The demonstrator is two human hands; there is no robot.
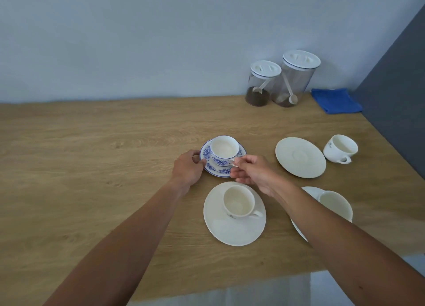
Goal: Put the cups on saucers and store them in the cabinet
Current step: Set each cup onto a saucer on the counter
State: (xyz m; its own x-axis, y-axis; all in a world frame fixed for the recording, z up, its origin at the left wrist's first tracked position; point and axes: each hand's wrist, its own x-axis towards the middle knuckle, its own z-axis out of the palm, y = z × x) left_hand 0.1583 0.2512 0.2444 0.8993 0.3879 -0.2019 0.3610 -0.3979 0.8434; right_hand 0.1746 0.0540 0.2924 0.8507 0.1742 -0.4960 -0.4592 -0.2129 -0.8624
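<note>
while the left hand [187, 167] pinches the rim of the blue patterned saucer [217, 169] and the right hand [251, 171] has its fingers closed on the handle of the blue patterned cup [224, 150], the cup sits on that saucer mid-table. to lift the pair well, keep the saucer level and let the right hand steady the cup (it looks slightly off-centre). one plain cup [340, 148] stands beside its empty saucer [300, 157], not yet paired; no cabinet is in view.
</note>
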